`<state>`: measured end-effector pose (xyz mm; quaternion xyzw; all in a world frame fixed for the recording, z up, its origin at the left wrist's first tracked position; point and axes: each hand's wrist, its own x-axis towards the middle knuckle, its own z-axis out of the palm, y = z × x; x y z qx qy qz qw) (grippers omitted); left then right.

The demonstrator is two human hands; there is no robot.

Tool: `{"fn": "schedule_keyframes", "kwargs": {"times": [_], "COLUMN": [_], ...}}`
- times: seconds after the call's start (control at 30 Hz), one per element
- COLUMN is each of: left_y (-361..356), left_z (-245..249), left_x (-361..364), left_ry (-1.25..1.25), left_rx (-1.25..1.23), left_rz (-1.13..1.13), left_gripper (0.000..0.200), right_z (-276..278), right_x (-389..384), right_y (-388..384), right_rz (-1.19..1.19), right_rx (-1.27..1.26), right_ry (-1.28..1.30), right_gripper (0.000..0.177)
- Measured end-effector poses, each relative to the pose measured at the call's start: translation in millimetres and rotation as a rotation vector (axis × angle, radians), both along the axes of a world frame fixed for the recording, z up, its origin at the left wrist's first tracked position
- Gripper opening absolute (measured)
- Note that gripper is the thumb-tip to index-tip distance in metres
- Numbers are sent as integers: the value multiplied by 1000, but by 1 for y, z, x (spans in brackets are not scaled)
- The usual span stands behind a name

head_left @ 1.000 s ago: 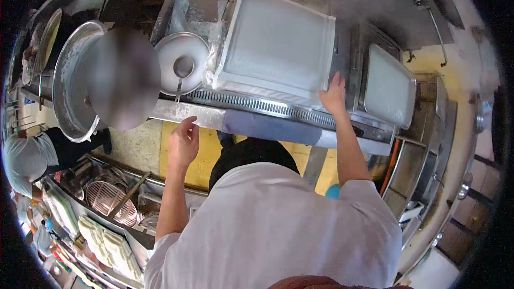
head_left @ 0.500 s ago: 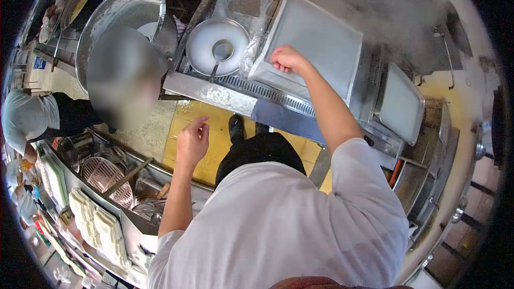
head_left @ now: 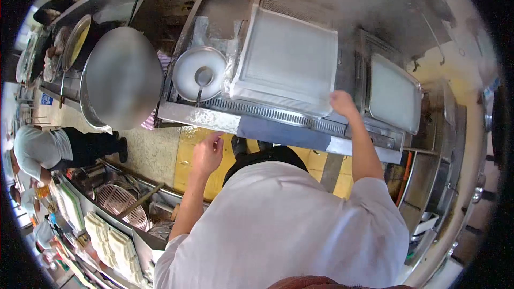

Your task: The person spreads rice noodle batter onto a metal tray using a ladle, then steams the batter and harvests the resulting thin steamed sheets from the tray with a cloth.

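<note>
A thin white cloth point(head_left: 292, 56) lies spread over a square steel steamer tray on the counter, with its near edge hanging slightly loose. At its near right corner, my right hand point(head_left: 344, 103) is closed, the fingertips pinching the cloth's edge. My left hand point(head_left: 209, 155) hovers in front of the counter over the floor, empty, its fingers loosely bent and apart. Left of the cloth stands a round metal bowl point(head_left: 184, 77) of white liquid, with a ladle point(head_left: 204, 77) resting in it. Crumpled clear plastic point(head_left: 233, 48) lies between bowl and cloth.
To the right sits another shallow tray point(head_left: 396, 93) with a pale white surface. A large metal basin point(head_left: 85, 101) is at the left, mostly blurred. Steam drifts at the back. A co-worker point(head_left: 45, 147) bends at the far left. Behind me, a strainer point(head_left: 122, 203) and folded cloths point(head_left: 112, 243) lie along a counter.
My right hand has moved from the cloth's near left part to its near right corner. My left hand stays low and empty. The view has shifted, showing more of the right tray.
</note>
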<state>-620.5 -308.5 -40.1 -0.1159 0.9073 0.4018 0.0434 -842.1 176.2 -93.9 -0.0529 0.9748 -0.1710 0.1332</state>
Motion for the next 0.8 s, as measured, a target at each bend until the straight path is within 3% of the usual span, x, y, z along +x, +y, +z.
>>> {"fn": "schedule_keyframes", "kwargs": {"times": [0.07, 0.23, 0.3, 0.4, 0.47, 0.53, 0.6, 0.67, 0.8], "left_y": [12, 41, 49, 63, 70, 78, 87, 99, 97], "left_z": [11, 38, 40, 43, 40, 43, 49, 60, 62], "left_x": [-15, -43, -47, -46, -40, -34, -26, -18, 15], "left_ry": [1, 39, 29, 10, -90, -85, -87, -101, -194], "left_rx": [-16, -56, -82, -101, -165, -178, -193, -144, -114], "left_rz": [-25, -149, -160, -167, -141, -170, -191, -68, 64], "left_gripper": [23, 23, 23, 23, 22, 24, 25, 22, 25], "right_z": [20, 29, 26, 55, 16, 8, 18, 11, 1], "right_x": [11, 19, 17, 2, -31, -66, -102, -139, -196], "right_y": [42, 158, 185, 138, 122, 78, 23, -13, -52], "right_rz": [-231, -559, -489, -577, -527, -295, -148, -39, 33], "right_rx": [-115, 170, 429, 464, 357, 213, 173, 73, 85], "right_ry": [82, 362, -175, -13, 213, 373, 409, 388, 353], "right_gripper": [27, 39, 42, 54, 60, 63, 68, 75, 77]}}
